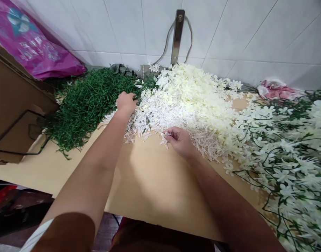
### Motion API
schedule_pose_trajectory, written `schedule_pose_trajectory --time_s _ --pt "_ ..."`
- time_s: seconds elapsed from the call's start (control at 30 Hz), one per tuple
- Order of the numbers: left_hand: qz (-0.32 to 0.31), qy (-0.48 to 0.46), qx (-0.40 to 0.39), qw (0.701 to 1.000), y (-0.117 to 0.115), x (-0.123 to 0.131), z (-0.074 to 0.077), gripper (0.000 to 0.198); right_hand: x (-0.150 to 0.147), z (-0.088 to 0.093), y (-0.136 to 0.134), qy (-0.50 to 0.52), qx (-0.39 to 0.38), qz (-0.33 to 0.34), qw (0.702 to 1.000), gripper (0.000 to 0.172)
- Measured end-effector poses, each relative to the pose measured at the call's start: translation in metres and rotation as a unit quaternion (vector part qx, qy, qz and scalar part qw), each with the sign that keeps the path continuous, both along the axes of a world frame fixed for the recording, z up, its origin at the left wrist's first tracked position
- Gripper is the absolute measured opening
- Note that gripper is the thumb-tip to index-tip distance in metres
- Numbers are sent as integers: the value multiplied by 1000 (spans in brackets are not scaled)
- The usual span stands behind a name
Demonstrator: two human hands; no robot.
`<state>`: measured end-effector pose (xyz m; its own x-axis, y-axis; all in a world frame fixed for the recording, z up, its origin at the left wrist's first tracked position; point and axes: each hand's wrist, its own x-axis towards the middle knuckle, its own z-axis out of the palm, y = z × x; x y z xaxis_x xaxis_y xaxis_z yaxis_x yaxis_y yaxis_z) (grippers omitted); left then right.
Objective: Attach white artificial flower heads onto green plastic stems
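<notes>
1. The desk point(155, 182), tan on top, carried nearly everything; the bare part lay along its front edge.
2. A mass of flowered stems point(294, 164), white blooms on green stalks, spread toward the right edge. The stalks crossed each other, so in my judgement pulling one could drag others and spoil the blooms.
3. The heap of loose blossoms point(202, 87), white to pale yellow, rose at the far edge, near the middle. It seemed loosely piled; a push at its base could probably cause a slide.
4. The green stems point(89, 98) lay toward the left edge, just beside a cardboard box point(16, 105). They were tangled, so a quick pull might bring several together.
5. The white sticks point(163, 112) lay in front of the blossoms. A sleeve or forearm passing low could perhaps sweep some toward the front edge.
6. The left hand point(126, 102) was at the right border of the green stems, with its fingers bent. I could not tell whether they were closed on something.
7. The right hand point(179, 139) was before the sticks, thumb and forefinger pressed together on a small white piece point(165, 137), above the middle of the desk. Being so thin, this piece might bend under too strong a pinch, or slip away under a weak one.
</notes>
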<state>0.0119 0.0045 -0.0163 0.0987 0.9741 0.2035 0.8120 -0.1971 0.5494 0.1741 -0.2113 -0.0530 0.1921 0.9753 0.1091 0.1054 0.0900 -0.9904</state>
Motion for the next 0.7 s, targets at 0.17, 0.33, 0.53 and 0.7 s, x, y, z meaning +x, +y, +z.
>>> schedule_pose_trajectory --time_s 0.17,0.33,0.53,0.7 --pt "-13 -9 41 999 3 4 5 18 2 1 0 -13 7 1 1000 15" --pt "3 -80 33 996 -2 -17 34 25 2 -3 3 20 7 -8 1000 18" --pt "-43 -237 -49 969 -28 -22 53 20 0 5 -1 61 4 -18 998 25" --pt "-142 -347 -148 915 -89 -13 51 10 6 16 -10 125 16 -28 992 31"
